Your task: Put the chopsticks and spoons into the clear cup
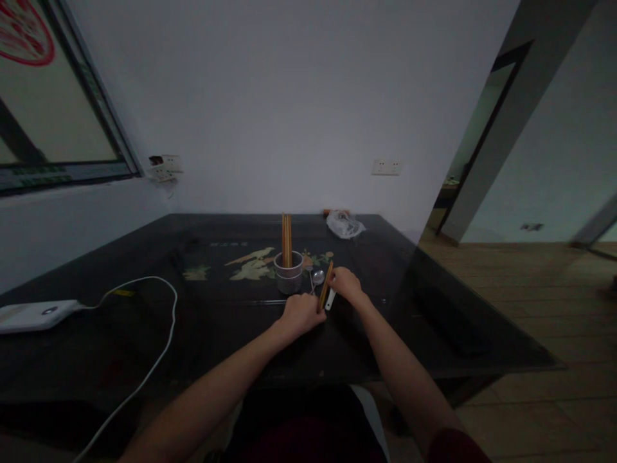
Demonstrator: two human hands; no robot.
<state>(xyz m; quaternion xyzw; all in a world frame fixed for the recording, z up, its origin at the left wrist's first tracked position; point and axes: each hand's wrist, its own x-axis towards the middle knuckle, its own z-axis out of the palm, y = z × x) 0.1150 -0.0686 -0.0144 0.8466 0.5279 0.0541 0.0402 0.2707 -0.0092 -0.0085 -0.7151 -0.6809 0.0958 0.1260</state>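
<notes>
Closest in, my left hand (301,314) is curled shut on the lower end of the loose chopsticks (326,283), whose long axis slants away and rightward. Just beyond that fist stands the cup (288,275), holding upright chopsticks (286,239). A metal spoon (317,276) and a white spoon (330,299) lie between my hands. My right hand (346,284) touches the loose pair's upper half; whether it clamps, I cannot tell.

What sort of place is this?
Probably a home dining room: a dark table, chopsticks standing in a cup with a spoon beside it, and wall sockets.
</notes>
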